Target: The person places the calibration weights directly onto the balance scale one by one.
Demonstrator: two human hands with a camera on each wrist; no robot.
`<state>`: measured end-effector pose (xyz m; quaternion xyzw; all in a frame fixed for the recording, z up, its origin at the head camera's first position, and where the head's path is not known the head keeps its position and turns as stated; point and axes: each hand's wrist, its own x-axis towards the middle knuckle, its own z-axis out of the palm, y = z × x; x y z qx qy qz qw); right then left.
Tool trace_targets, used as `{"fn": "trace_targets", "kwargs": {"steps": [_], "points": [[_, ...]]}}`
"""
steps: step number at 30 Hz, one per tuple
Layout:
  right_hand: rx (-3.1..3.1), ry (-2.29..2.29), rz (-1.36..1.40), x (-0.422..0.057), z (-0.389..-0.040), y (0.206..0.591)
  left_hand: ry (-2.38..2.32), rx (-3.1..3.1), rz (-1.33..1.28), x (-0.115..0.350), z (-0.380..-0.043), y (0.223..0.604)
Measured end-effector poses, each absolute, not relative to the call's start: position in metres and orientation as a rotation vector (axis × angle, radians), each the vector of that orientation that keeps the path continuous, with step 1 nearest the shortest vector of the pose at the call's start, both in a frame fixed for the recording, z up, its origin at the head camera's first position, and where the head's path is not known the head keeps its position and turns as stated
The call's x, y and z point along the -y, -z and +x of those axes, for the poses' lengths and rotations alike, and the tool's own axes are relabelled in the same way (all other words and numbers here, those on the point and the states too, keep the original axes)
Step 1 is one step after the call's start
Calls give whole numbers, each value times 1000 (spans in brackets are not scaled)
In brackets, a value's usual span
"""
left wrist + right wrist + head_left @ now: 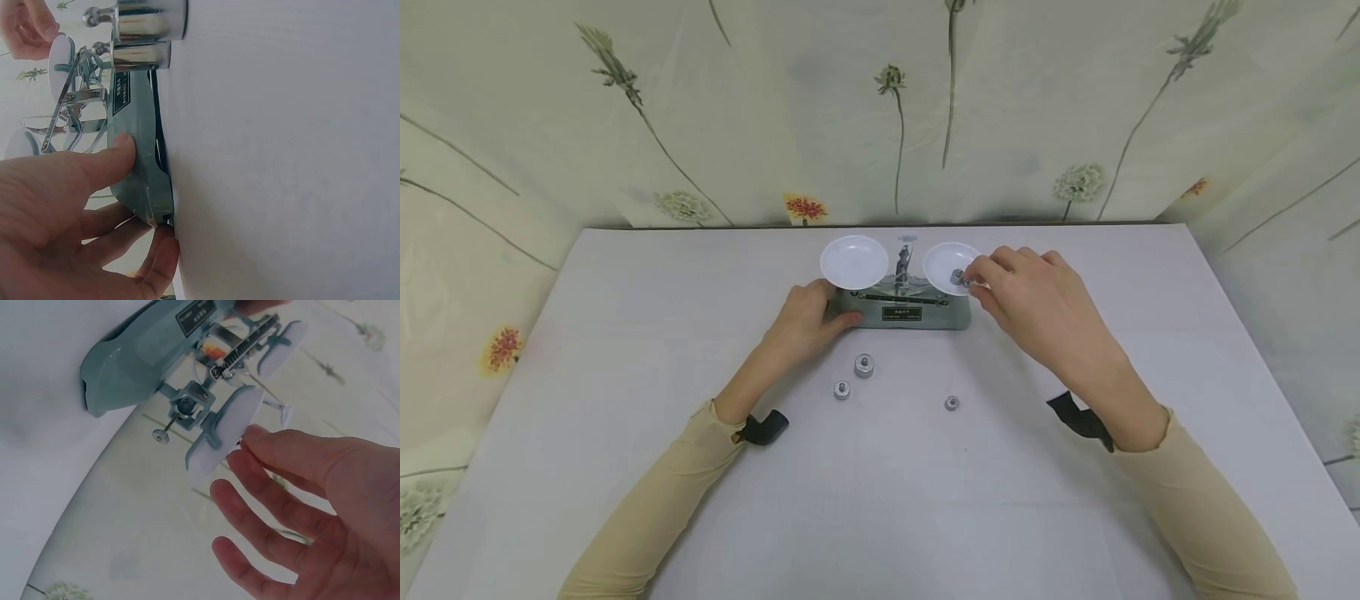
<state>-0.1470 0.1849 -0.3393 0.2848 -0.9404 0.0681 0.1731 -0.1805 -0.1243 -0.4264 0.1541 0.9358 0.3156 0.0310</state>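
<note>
A balance scale with a green base and two white pans stands near the table's far edge. My left hand grips the left end of its base, thumb on the front face and fingers around the end. Over the right pan, my right hand pinches a small metal weight between thumb and index finger; the fingertips mostly hide it. Another metal weight sits on that pan. On the left pan nothing lies. The right wrist view shows the other right fingers spread apart.
Two metal weights, a larger one and a smaller one, stand on the white table in front of the scale. A still smaller weight is farther right. Behind the table hangs a flower-patterned curtain.
</note>
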Motion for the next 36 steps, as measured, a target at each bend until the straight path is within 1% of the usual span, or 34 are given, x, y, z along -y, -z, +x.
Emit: {"fn": "trace_targets", "kwargs": {"steps": [23, 29, 36], "points": [[2704, -150, 894, -178, -119, 339, -989, -2882, 484, 124, -180, 427], [2747, -111, 938, -175, -114, 341, -984, -2882, 473, 125, -183, 431], [2814, -78, 955, -173, -110, 345, -969, -2869, 459, 124, -181, 428]]}}
